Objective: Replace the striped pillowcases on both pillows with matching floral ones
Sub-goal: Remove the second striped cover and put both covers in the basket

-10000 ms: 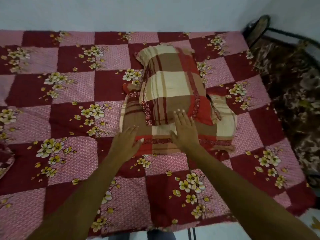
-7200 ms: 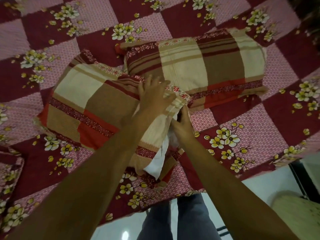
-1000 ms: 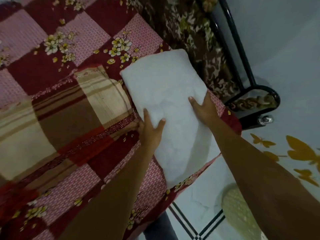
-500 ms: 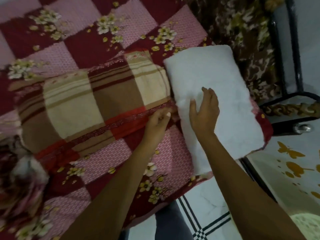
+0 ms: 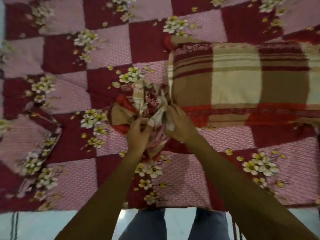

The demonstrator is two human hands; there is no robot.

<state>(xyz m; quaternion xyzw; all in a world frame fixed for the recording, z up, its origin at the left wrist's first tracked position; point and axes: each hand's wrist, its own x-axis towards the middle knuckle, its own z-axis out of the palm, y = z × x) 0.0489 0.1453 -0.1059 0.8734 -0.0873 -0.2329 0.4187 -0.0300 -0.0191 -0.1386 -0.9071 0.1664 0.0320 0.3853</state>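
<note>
- By the left edge of the bed, I could see a folded floral cloth (image 5: 39,135) lying flat on the bedspread (image 5: 103,49). I took it for the replacement cases, parked within reach but clear of the work (its print blends into the bedspread, so I could not be sure).
- Around the middle of the bed, close to its near edge, the loose striped pillowcase (image 5: 136,104) sat bunched in a heap. It had no long axis to speak of and no opening I could pick out.
- The left hand (image 5: 138,134) had its fingers curled into the near left side of that heap, gripping cloth.
- The right hand (image 5: 180,125) gripped the heap's right side, with its fingers closed on a pale fold just beside the pillow's left end. Two hands on one heap read to me as gathering the empty case to put it aside.
- Toward the right edge of the bed, the striped pillow (image 5: 242,84) lay flat in its striped case. Its long axis ran parallel to the near edge, and its left short end faced the hands. A pale hem strip there suggested to me that the opening pointed left, which would suit stripping it from that end.
</note>
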